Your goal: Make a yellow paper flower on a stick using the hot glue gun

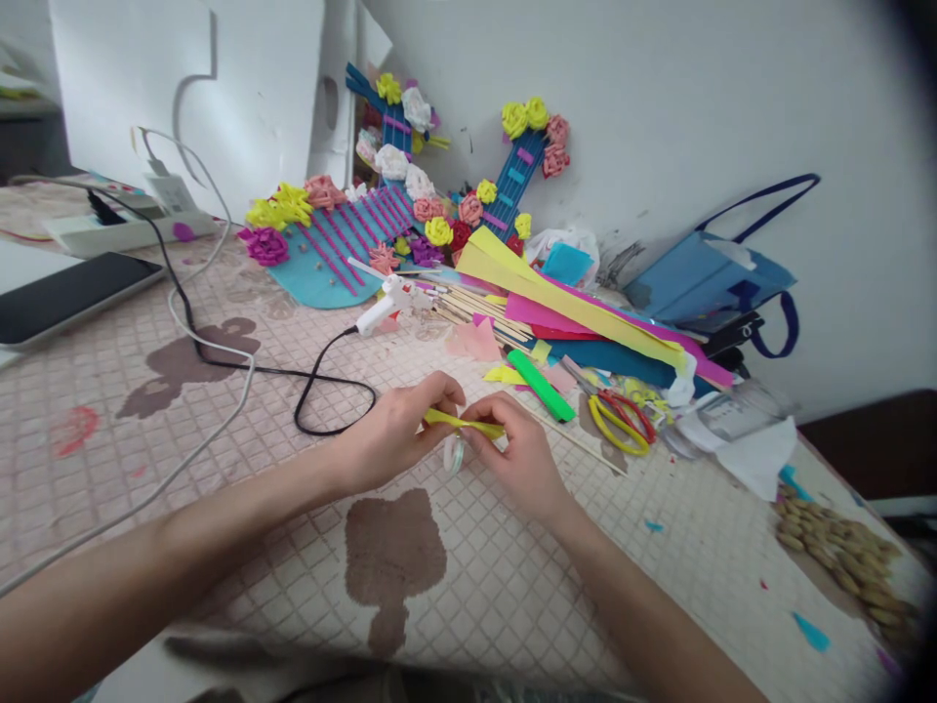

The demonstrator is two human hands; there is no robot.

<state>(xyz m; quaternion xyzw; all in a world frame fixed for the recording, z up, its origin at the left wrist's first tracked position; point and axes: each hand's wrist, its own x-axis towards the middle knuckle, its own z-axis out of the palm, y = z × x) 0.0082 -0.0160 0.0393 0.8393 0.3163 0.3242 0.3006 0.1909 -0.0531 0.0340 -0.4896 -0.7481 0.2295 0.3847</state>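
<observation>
My left hand [401,426] and my right hand [513,447] meet over the table, each pinching one end of a yellow paper strip [460,423]. The strip narrows in the middle between the two hands, as if twisted. Just below it, by my right fingertips, is a small roll of whitish tape [453,454]; whether a finger touches it I cannot tell. Beyond the hands lie a bright green box-cutter-like piece [542,385] and a thin wooden stick [586,449]. A white glue gun [385,305] with a black cord rests farther back.
Scissors [622,422] lie right of the green piece. Behind are crepe paper sheets [571,293], wooden sticks [479,310] and blue panels with paper flowers [337,249]. A phone [73,288], power strip [132,227] and cables are left; peanuts [835,552] and a blue bag [717,278] right.
</observation>
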